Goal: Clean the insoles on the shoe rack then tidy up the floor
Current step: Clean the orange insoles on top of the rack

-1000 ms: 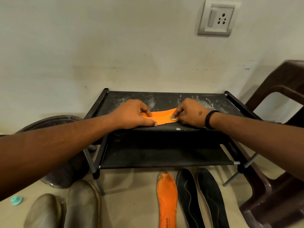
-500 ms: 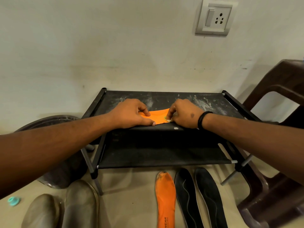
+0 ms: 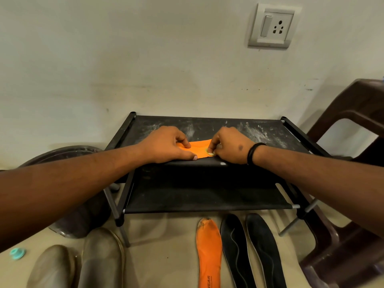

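Head view: flat orange foam insole point(image 3: 198, 148) laid across near edge of top shelf of black fabric-and-tube shoe rack point(image 3: 270, 132), white dust seen on shelf. Insole pinned flat under left hand point(image 3: 166, 145), fingers spread, likely to stop sliding. Small pale-green scrubbing pad point(image 3: 209, 151) pinched in right hand point(image 3: 228, 147), pressed on insole surface. Second orange insole point(image 3: 208, 252) and two black insoles point(image 3: 251, 250) left on floor, near side, probably awaiting cleaning or tidying.

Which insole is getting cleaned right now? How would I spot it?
Find the black shoe rack against the wall. On its dusty top shelf lies an orange insole, pinned by the left hand and rubbed by the right hand. The other orange insole lies on the floor beside two black ones.
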Demonstrator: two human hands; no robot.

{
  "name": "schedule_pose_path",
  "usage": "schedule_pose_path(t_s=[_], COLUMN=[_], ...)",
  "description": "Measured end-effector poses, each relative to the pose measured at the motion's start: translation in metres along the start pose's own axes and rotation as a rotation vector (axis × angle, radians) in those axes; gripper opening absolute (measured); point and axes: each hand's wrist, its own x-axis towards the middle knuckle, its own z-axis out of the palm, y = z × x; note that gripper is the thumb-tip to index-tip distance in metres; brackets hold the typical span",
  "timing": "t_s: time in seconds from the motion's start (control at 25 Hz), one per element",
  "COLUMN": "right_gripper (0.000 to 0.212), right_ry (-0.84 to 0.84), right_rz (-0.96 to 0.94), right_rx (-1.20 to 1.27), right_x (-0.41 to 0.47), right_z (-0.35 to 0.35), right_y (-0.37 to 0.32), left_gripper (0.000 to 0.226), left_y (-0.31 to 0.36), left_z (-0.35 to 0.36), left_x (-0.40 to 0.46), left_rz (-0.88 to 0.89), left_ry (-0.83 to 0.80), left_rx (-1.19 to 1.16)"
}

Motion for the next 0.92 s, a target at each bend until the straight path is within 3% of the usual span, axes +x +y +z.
schedule_pose_path(t_s=[0.16, 0.4, 0.6, 0.72, 0.92], right_gripper=[0.024, 0.025, 0.028, 0.026, 0.026], right_ry=[0.072, 0.022, 0.065, 0.059, -0.005], right_rz=[0.114, -0.080, 0.034, 0.098, -0.025], right_rx=[-0.150, -0.148, -0.337, -0.192, -0.013], right_x=[0.011, 0.012, 0.021, 0.028, 0.023], right_z=[-0.004, 0.012, 0.002, -0.001, 0.004], right_y=[0.020, -0.018, 0.014, 0.023, 0.006], left_gripper=[0.043, 0.041, 0.040, 0.041, 0.040], left_y=[-0.001, 0.001, 0.002, 0.001, -0.001], left_z=[0.001, -0.001, 0.000, 0.000, 0.000], left_x=[0.000, -0.001, 0.000, -0.001, -0.001], left_rz=[-0.003, 0.017, 0.004, 0.006, 0.005], left_ry=[0.009, -0.004, 0.005, 0.006, 0.007], left_rx=[-0.004, 0.010, -0.011, -0.007, -0.016])
